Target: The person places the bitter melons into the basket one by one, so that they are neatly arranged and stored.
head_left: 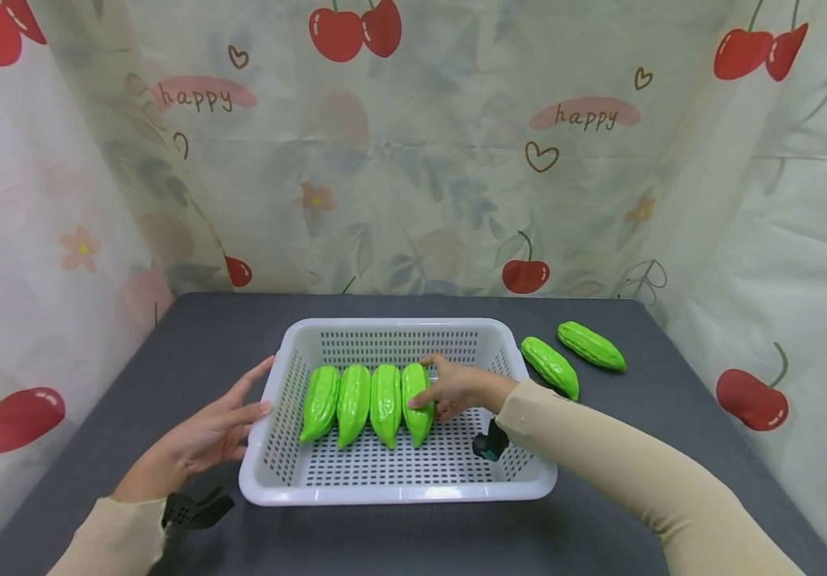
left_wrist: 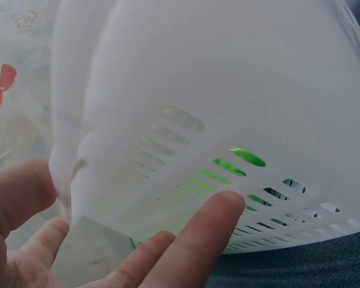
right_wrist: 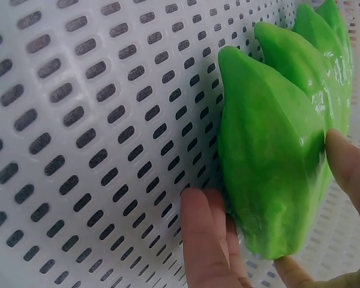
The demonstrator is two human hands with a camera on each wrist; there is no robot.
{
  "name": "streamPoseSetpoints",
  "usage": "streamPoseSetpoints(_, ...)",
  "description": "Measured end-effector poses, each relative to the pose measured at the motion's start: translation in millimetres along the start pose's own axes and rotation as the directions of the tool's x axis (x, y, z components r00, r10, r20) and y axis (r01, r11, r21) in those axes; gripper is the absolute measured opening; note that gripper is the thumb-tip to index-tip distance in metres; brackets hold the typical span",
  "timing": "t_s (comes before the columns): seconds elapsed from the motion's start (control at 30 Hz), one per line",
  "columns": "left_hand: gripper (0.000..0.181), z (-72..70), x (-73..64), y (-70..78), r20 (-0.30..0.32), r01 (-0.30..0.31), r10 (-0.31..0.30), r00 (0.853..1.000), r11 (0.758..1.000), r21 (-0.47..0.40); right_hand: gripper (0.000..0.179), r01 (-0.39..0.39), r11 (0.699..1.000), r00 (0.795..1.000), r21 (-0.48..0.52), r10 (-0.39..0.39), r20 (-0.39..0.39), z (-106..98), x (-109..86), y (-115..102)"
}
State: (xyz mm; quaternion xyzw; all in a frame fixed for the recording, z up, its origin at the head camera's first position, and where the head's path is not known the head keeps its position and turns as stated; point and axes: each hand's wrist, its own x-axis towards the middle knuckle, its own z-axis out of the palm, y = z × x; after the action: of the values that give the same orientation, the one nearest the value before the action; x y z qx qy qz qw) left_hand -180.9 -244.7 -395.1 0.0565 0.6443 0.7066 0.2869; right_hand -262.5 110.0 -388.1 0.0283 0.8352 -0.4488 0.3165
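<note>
A white perforated plastic basket holds a row of green, ridged bitter melons lying side by side. At the right end of that row, my right hand grips a bitter melon between thumb and fingers. The right wrist view shows this bitter melon low against the basket's slotted floor, fingers on both sides of it. My left hand is at the basket's left side, its fingers extended and spread along the outer wall. Up close, the left fingers lie against the slotted wall, and green shows through the slots.
Two more bitter melons lie on the dark table right of the basket: one bitter melon close to its wall, another bitter melon farther back. A cherry-printed curtain encloses the table's back and sides.
</note>
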Motion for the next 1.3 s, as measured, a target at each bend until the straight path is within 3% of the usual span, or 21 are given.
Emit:
streamPoseSetpoints(0.6,0.079,1.9,-1.0,0.5,-0.017,-0.004,0.004,1.000,1.000,0.007,0.089,0.032,0.999,0.999,0.003,-0.032,-0.010,-3,-4.1,0)
streamPoseSetpoints(0.83,0.082,2.9,0.2,2.1,-0.019,-0.002,0.003,1.000,1.000,0.006,0.079,0.078,0.997,0.997,-0.021,-0.078,-0.026,-20,-16.2,-9)
streamPoseSetpoints(0.97,0.081,2.9,0.8,2.4,-0.023,0.000,0.000,1.000,1.000,0.012,0.067,0.130,0.989,0.991,-0.068,-0.129,0.021,-35,-31.1,-21)
streamPoseSetpoints(1.13,0.080,2.5,0.9,2.2,-0.023,-0.004,0.005,1.000,1.000,0.027,0.054,0.232,0.969,0.969,-0.084,-0.224,0.100,-61,-56.5,-38)
streamPoseSetpoints(1.3,0.081,2.1,1.7,2.0,-0.020,-0.002,0.002,1.000,1.000,0.030,0.052,0.348,0.937,0.930,-0.041,-0.340,0.139,-96,-76.0,-48)
